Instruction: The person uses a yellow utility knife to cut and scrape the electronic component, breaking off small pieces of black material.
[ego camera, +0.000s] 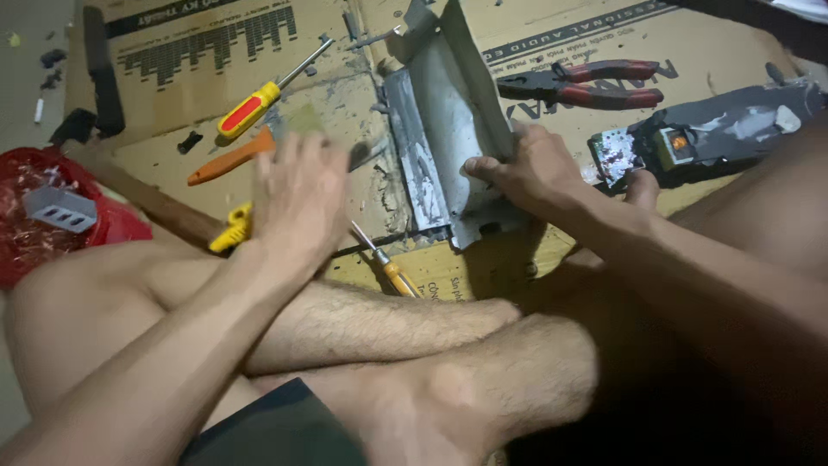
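Observation:
My right hand grips the near right edge of a bent grey metal housing that lies on flattened cardboard. My left hand is blurred, hovering just left of the housing over the cardboard, fingers curled loosely; whether it holds anything is not clear. Below it lie a small yellow-handled screwdriver and a yellow tool. My crossed bare legs fill the lower part of the view.
A red-and-yellow screwdriver and an orange-handled tool lie at upper left. Red-handled pliers lie right of the housing. A dark device with a circuit board sits at right. A red bag holds a grey part at far left.

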